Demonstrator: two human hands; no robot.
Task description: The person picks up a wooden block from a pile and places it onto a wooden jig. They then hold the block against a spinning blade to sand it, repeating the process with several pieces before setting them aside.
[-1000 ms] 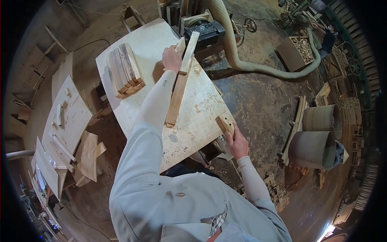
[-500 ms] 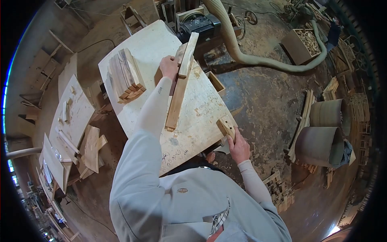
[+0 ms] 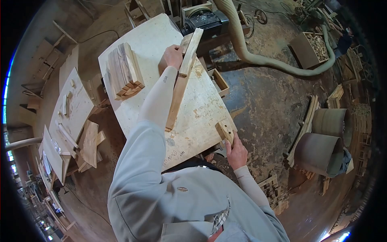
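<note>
My left hand (image 3: 173,56) is closed at the far side of the pale worktable (image 3: 197,139). Its fingers curl against a short wooden piece (image 3: 186,42), partly covered by the hand. Beside it a pale wooden strip (image 3: 191,52) lies on top of a longer brown wooden strip (image 3: 175,105) that runs toward me. At the table's near right corner, my right hand (image 3: 237,154) has its thumb and fingers around the end of a small wooden block (image 3: 225,132) with dark holes. Left of my left hand sits a stack of wooden pieces (image 3: 124,70).
Behind the table stand a black motor (image 3: 207,22) and a ribbed hose (image 3: 238,44) that curves right across the floor. An open wooden drawer (image 3: 219,82) juts from the table's right side. Two large rolled sheets (image 3: 318,149) stand at right; a side table (image 3: 72,101) is at left.
My left hand has slid slightly farther forward along the strips. The right hand stays at the holed block, its grip a little lower. The whole view has shifted slightly.
</note>
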